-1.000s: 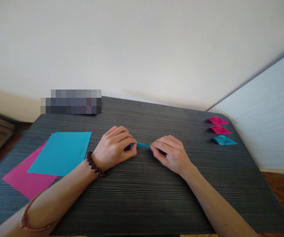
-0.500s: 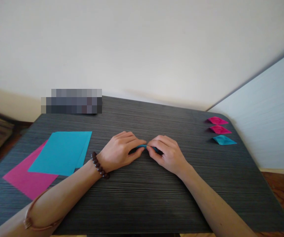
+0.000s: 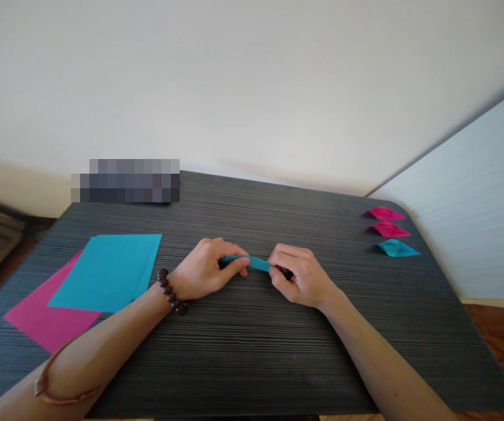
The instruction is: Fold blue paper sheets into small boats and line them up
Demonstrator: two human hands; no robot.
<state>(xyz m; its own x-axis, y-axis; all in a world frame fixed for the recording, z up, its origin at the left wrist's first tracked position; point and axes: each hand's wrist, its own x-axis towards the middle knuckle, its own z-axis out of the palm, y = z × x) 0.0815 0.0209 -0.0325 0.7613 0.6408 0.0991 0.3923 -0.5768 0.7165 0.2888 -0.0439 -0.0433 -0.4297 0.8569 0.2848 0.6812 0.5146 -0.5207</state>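
A dark, streaked table [image 3: 252, 362] filled most of the lower view. On its left lay overlapping square sheets: flat blue sheets [image 3: 103, 272] partly covering a pink sheet [image 3: 54, 327]. At the centre, the person's left hand [image 3: 206, 266] and right hand [image 3: 300, 272] faced each other, a narrow gap between them. A narrow blue folded strip [image 3: 259, 264], apparently paper, bridged that gap at or just above the table. The left fingers pinched it, thumb on the near side; the right fingers were closed tightly on its right part, hiding how far it ran. It was probably very light, stiffer along its folds than a single sheet, not slippery, but easily bent or wrongly creased. A gentle pinch near each end, flat along the folded edges, seemed the best hold. Smallest were three pointed folded pieces at far right: two pink pieces [image 3: 391, 230] and, nearest, one blue piece [image 3: 397, 249].
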